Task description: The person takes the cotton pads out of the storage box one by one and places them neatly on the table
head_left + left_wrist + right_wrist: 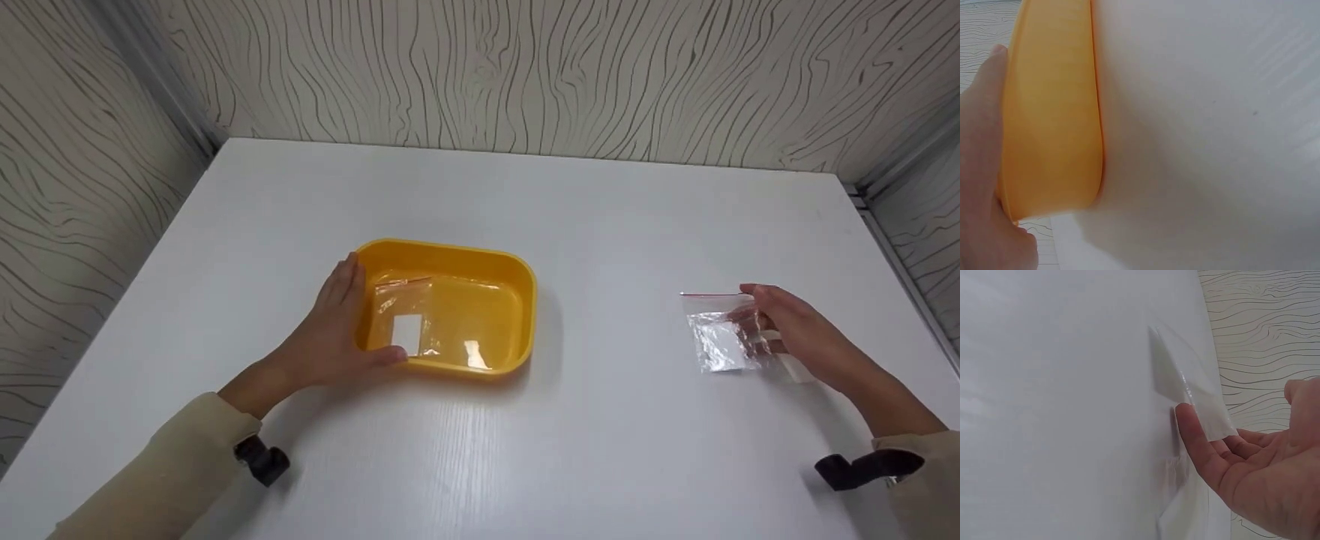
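Observation:
My left hand (330, 330) holds the left end of a yellow plastic tub (525, 330), its fingers along the left side and its thumb over the near rim. The left wrist view shows that hand against the tub's outer wall (1053, 124). A clear zip bag (405, 298) with a white paper piece lies at the left inside the tub. To the right, my right hand (806, 334) holds another clear zip bag (720, 345) at its right edge, with fingers showing through the plastic. In the right wrist view this bag (1213, 413) slants up from the table.
Below the right hand a further clear bag (1182, 512) with a pale insert lies on the white table (600, 450). Patterned panels (480, 75) stand behind and at both sides. Each sleeve carries a black wrist mount (262, 459).

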{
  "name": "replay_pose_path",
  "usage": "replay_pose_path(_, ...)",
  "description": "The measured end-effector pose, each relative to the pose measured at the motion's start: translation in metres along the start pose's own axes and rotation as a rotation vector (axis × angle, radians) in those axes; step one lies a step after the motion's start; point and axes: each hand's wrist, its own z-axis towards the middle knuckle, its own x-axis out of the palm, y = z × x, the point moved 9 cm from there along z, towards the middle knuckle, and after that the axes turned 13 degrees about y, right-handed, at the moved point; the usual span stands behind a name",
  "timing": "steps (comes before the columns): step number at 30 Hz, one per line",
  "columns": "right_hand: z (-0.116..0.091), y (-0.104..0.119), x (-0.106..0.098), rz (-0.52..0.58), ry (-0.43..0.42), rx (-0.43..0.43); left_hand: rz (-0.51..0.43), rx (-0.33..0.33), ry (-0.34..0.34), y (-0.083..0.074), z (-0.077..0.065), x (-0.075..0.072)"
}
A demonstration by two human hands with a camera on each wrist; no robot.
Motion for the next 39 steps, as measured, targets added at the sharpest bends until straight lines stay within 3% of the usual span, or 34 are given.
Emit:
replay_pose_path(10,-0.003,0.004,-0.002,0.042,0.029,-0.021,-0.006,-0.015,0.015,0.002,0.001,0.001)
replay_pose_path(23,-0.008,0.007,-0.006,-0.041,0.067,0.03,-0.005,-0.032,0.026,0.004,0.002,0.002)
replay_pose_path(39,-0.015,0.018,-0.023,-0.085,0.035,0.079,-0.012,-0.012,0.013,0.001,0.0,0.0)
